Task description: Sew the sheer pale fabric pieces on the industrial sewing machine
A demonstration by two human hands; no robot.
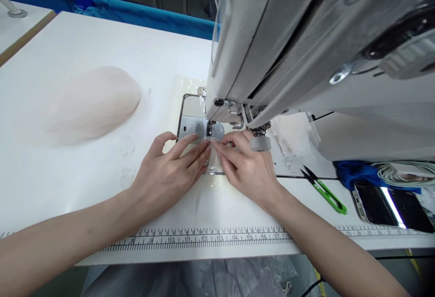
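Note:
My left hand (171, 170) lies palm down at the sewing machine's needle plate (192, 125), its outer fingers spread and its index finger and thumb closed at a thin, sheer piece of fabric (215, 159). From the other side my right hand (249, 168) pinches the same fabric, index finger and thumb together. The fingertips of both hands almost meet just in front of the presser foot (210, 128). Most of the fabric is hard to make out against the white table, and part is hidden under my fingers.
A sheer pale oval piece (102, 102) lies on the table at the left. The machine head (272, 39) overhangs from the upper right. Right of it are folded pale fabric (294, 134), green thread snips (326, 193) and a phone (390, 206). A ruler strip (204, 238) runs along the front edge.

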